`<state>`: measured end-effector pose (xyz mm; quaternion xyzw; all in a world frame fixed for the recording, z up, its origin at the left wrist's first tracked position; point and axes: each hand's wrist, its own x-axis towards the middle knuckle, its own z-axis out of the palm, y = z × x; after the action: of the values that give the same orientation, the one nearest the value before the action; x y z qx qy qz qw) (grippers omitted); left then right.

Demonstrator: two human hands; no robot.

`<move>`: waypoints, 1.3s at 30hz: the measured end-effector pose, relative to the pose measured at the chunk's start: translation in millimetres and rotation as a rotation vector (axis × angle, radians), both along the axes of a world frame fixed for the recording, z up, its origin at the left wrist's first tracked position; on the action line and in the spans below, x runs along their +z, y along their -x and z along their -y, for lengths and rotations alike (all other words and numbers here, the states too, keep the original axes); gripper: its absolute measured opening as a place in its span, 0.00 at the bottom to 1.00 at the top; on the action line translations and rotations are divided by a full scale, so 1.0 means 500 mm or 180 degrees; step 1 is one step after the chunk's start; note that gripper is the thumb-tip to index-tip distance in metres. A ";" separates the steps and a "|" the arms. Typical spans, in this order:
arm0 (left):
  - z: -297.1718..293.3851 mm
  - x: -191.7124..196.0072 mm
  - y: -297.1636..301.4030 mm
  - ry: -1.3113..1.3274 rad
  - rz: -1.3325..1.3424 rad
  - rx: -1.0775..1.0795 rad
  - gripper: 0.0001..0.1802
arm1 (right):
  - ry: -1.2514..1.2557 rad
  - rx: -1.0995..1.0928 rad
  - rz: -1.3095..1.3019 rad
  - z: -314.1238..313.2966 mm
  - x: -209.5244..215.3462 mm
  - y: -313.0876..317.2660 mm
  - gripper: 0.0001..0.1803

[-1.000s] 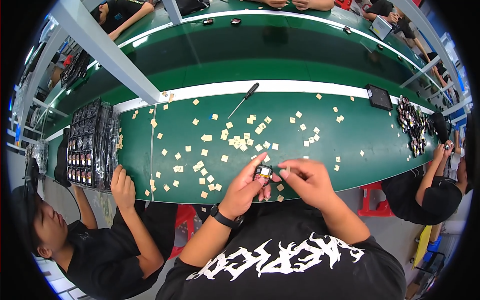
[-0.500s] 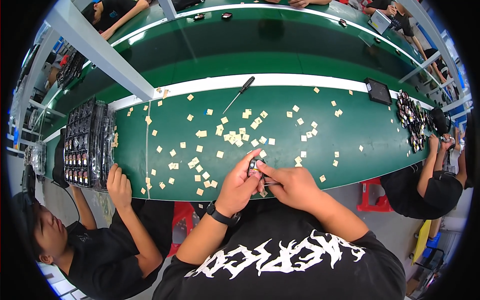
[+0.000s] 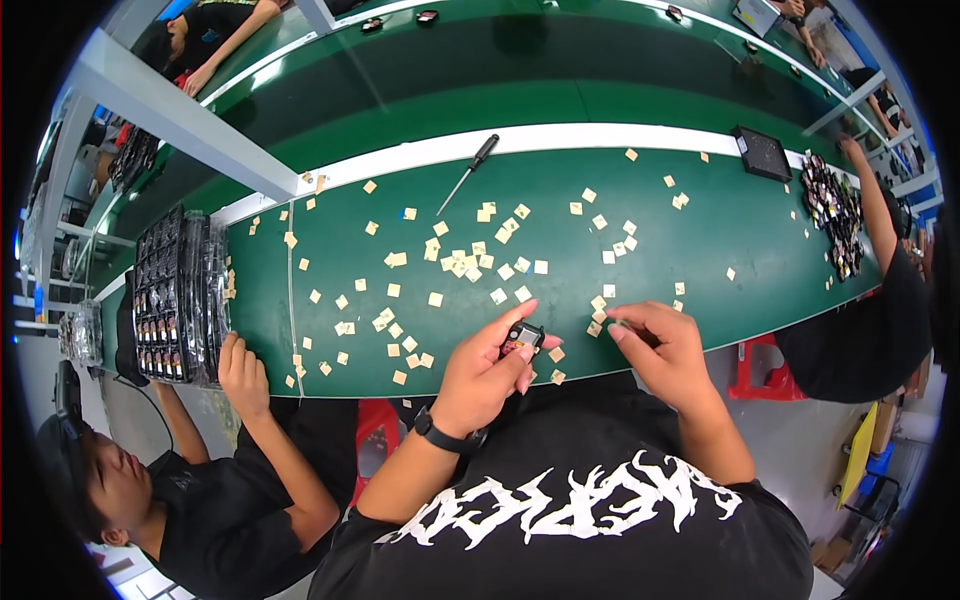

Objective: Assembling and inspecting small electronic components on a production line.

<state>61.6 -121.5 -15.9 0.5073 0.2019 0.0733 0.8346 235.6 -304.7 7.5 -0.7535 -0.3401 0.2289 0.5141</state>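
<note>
Near the front edge of the green worktable, my left hand grips a small black device with a roundish grey spot and a red and yellow patch on its face. My right hand is apart from it, to the right, just above the table. Its thumb and forefinger are drawn together at the tips; whatever they pinch, if anything, is too small to make out. Small cream paper squares lie close to those fingertips, and many more are scattered across the table.
A screwdriver lies toward the back. Trays of black devices are stacked at left, beside a co-worker's hand. At the far right are a black tray and a heap of small devices, with another person's arm beyond.
My right hand has left the device and moved right, toward loose paper squares. My left hand keeps hold of the device. The right-hand co-worker's arm now reaches farther over the table.
</note>
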 end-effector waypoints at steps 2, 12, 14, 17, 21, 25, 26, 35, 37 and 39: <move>0.003 0.044 0.009 -0.0332 -0.0178 -0.0192 0.32 | 0.0045 0.0232 0.0428 0.000 0.037 0.006 0.10; -0.004 0.161 0.014 -0.0876 -0.0025 -0.0590 0.38 | -0.1020 0.1225 0.2147 -0.024 0.094 0.031 0.15; 0.001 0.160 0.017 -0.1409 0.0046 -0.0562 0.38 | -0.1104 0.1291 0.2228 -0.035 0.094 0.034 0.13; 0.011 0.152 0.020 -0.1967 0.0294 -0.0449 0.38 | -0.1160 0.1580 0.2704 -0.050 0.101 0.030 0.14; 0.019 0.165 0.027 -0.2382 0.0383 -0.0479 0.39 | -0.1144 0.1705 0.2845 -0.060 0.108 0.039 0.12; 0.015 0.165 0.032 -0.2554 0.0491 -0.0682 0.39 | -0.1088 0.1842 0.2927 -0.065 0.107 0.045 0.08; 0.011 0.164 0.033 -0.2551 0.0490 -0.0681 0.39 | -0.1054 0.1898 0.2928 -0.064 0.107 0.046 0.06; -0.022 0.165 0.039 -0.2174 0.0245 -0.1383 0.37 | -0.0669 0.2532 0.2928 -0.058 0.103 0.056 0.06; -0.023 0.162 0.044 -0.1892 0.0058 -0.1425 0.37 | -0.0615 0.2598 0.2945 -0.061 0.102 0.059 0.06; -0.021 0.153 0.049 -0.1964 0.0156 -0.1249 0.36 | -0.0570 0.2682 0.2958 -0.066 0.092 0.061 0.06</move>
<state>37.1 -111.2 60.6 0.7624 0.0491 -0.0186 0.6450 205.3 -271.6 53.5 -0.5298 -0.8130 0.0313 0.2396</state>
